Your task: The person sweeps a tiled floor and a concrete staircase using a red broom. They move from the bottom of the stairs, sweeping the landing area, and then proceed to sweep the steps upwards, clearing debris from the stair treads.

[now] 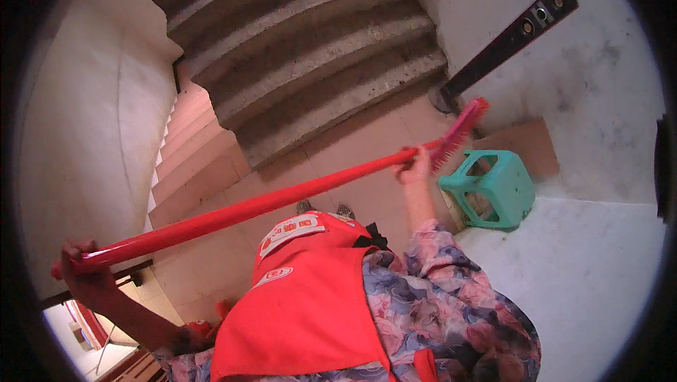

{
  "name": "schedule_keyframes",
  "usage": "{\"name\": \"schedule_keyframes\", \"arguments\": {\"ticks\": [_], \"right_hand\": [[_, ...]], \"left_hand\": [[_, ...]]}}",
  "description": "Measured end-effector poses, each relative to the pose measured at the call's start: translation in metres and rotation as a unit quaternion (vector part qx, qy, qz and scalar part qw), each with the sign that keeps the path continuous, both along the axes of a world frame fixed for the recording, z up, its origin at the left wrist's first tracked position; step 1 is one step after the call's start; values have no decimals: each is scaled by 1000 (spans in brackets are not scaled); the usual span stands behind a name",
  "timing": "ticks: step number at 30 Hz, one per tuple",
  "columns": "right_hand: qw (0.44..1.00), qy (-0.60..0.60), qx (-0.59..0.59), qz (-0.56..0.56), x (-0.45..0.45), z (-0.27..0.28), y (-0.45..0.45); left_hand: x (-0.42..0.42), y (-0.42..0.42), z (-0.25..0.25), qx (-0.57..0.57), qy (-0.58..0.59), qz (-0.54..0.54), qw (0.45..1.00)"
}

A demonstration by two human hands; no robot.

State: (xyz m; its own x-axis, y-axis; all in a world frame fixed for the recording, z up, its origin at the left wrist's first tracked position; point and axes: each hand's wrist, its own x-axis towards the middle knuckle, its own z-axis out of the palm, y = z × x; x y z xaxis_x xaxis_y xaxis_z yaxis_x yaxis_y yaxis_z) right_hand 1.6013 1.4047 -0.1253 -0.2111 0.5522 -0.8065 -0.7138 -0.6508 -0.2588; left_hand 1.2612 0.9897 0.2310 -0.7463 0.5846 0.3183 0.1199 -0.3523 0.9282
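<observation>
A broom with a long red handle [254, 207] stretches across my body, held off the floor. Near the handle's end, at the far left, my left hand [87, 271] is wrapped around it. My right hand [415, 165] grips the other end, just below the broom head. The pink-red broom head [457, 133] points up and to the right, its bristles facing down toward a green plastic stool [505, 189]. That stool appears tipped on its side beside the right wall. I wear a red apron [301, 313] over a flowered shirt [439, 302].
Bare concrete stairs [312, 54] rise in front of me. Tiled stairs [195, 149] lie to their left. A tall black speaker [508, 41] leans at the right wall, near a brown board [521, 146]. Pinkish tiles [349, 186] cover the landing.
</observation>
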Motion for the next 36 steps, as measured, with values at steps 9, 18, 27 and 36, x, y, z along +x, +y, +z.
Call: {"name": "schedule_keyframes", "arguments": {"ticks": [9,18,27,36], "right_hand": [[972,-1,223,-68,139,94,35],[887,-270,371,-47,92,144,-13],[854,-371,364,18,50,107,-40],[844,-403,326,136,29,121,-53]], "left_hand": [[-62,-65,-216,-357,-274,125,884],[48,6,-286,-452,-369,-88,807],[43,-7,-291,-422,-404,-34,811],[60,-10,-291,-455,-381,-44,804]]}}
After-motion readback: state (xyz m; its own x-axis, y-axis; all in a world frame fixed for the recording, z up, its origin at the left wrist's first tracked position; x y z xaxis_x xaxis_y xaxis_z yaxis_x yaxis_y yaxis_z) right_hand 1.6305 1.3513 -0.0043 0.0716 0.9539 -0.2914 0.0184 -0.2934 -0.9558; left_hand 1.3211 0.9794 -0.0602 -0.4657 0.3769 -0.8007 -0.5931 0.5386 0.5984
